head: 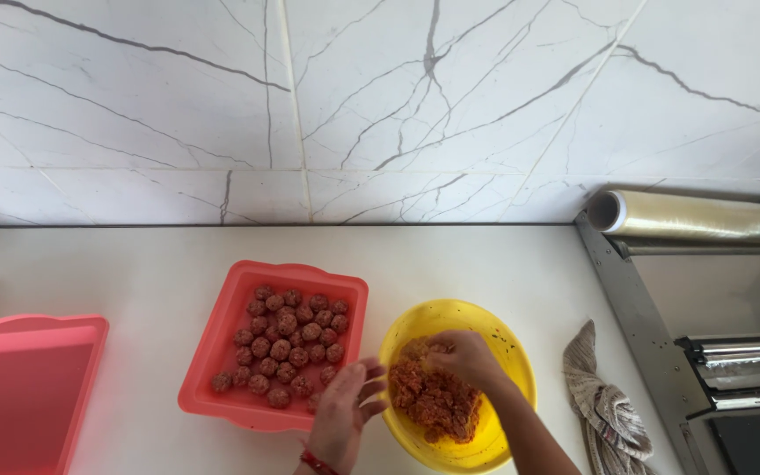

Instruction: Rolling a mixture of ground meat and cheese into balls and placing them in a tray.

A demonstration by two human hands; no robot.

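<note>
A yellow bowl (503,343) of reddish minced mixture (433,400) sits on the white counter. My right hand (466,356) reaches into it, fingers curled into the mixture near the bowl's far side. To the left, a red square tray (222,339) holds several rolled balls (288,347) of the same mixture. My left hand (345,413) hovers open, palm up, over the tray's near right corner, between tray and bowl, with a red band at the wrist.
A second red tray (19,387) stands at the left edge. A crumpled cloth (600,405) lies right of the bowl. A metal wrap dispenser (714,299) with a roll of clear film (697,217) stands at the right. A marbled wall runs behind.
</note>
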